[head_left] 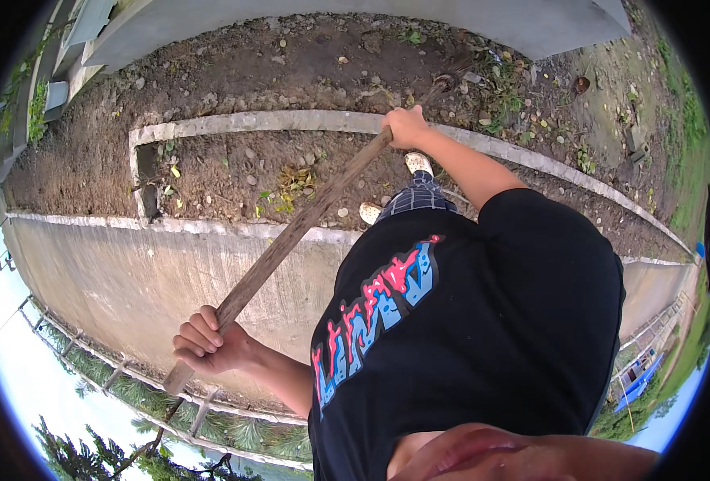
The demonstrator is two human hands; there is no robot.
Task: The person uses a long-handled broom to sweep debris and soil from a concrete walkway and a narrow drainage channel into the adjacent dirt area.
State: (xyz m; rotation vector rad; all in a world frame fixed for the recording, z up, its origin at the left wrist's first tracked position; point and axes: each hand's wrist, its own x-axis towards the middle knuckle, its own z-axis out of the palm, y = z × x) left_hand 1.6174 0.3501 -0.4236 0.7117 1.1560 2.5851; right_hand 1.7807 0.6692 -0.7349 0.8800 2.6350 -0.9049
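Outdoors, bare stony soil (291, 56) fills the upper frame, a concrete-edged bed (251, 124) holding soil and weeds at centre, one long wooden handle (291, 232) running diagonally, the left hand (205, 343) wrapped tight near its lower end, the right hand (405, 127) gripping closed higher up.

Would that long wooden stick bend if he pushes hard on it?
Probably not much: the wooden handle looks thick and straight between the left hand and right hand. Its rough, weathered grain likely grips well. It is long, so its far end may feel heavy.
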